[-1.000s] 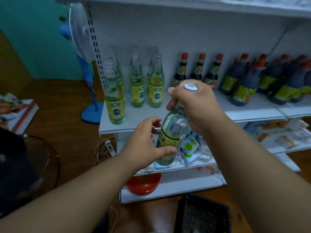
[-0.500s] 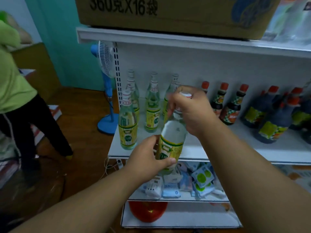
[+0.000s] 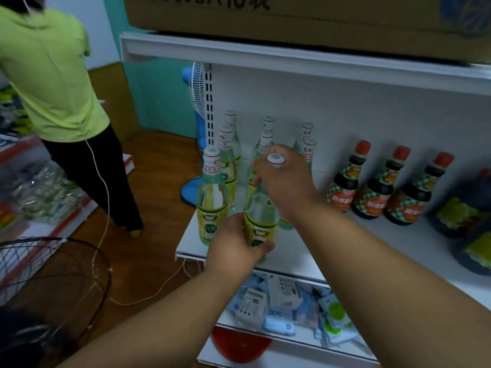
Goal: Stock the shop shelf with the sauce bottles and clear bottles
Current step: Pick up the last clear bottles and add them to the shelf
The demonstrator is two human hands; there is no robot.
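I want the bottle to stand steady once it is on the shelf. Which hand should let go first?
Probably the left hand. It grips the clear bottle low by the label, near the shelf, while the right hand holds the neck and can steady it from above.

Clear bottle (image 3: 261,221), low before the lower shelves a second ago, now stands over the white shelf (image 3: 292,254) front edge. Left hand (image 3: 233,245) and right hand (image 3: 287,181) rise with it.

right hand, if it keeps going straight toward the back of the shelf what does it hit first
Probably the clear bottles standing right behind it. The right hand grips the neck of the held bottle, and those caps show just past its knuckles. Depth is hard to judge, so the gap is unclear.
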